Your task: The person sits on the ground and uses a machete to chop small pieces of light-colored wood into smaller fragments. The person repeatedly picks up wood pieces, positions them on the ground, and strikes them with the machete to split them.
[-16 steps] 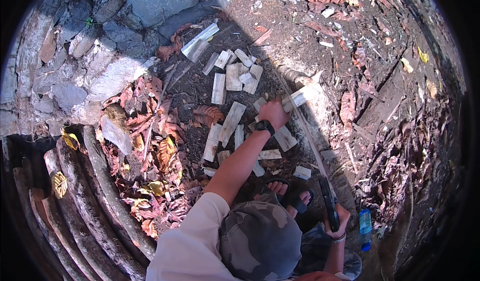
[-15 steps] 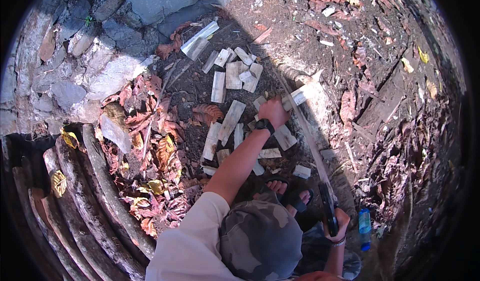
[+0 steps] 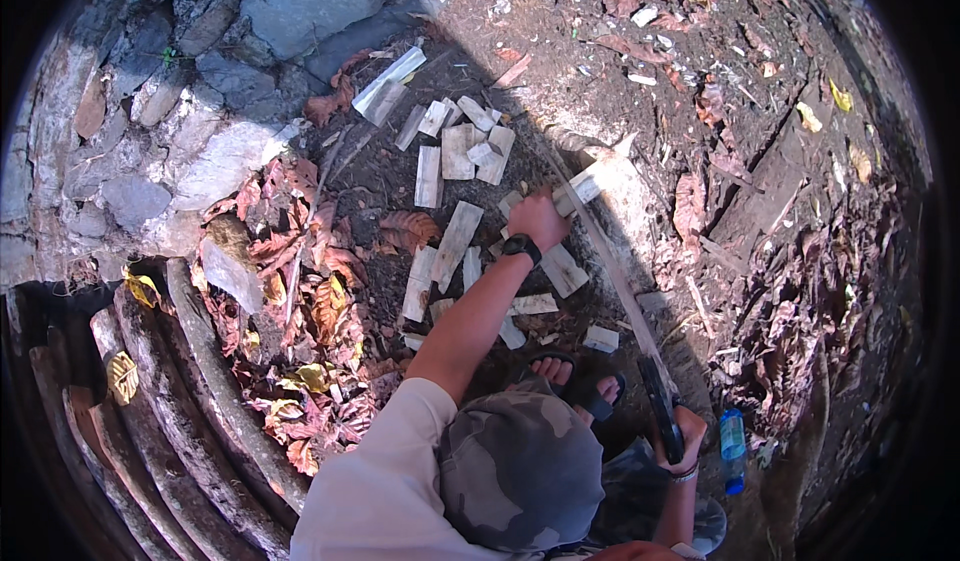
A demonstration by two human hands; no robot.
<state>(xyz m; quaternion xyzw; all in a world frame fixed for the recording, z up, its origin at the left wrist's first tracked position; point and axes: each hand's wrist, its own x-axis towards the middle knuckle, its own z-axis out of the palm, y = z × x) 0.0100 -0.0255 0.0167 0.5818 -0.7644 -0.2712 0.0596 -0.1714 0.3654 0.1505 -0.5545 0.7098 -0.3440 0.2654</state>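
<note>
My left hand [image 3: 538, 221], with a black watch on its wrist, is closed on a short stick of split wood [image 3: 592, 183]. The stick's pale end sticks out to the right of the fingers. My right hand [image 3: 684, 437] grips the black handle [image 3: 660, 411] of what looks like a hand saw [image 3: 617, 281]. Its long, narrow blade slants up and away to the left, crossing the stick just right of my left fingers. The blade's teeth are too small to make out. Beneath the stick, a sunlit pale log or block shows only partly.
Several cut wood blocks [image 3: 458, 151] lie scattered left of the blade. My sandalled feet [image 3: 600, 393] are near the saw handle, with a blue-capped bottle [image 3: 733, 449] to the right. Thick poles [image 3: 215, 361] and dry leaves [image 3: 330, 306] lie left; a stone wall [image 3: 310, 11] stands behind.
The whole view has shifted slightly. The saw's handle and my right hand sit a little farther right relative to the stick. My left hand keeps its hold.
</note>
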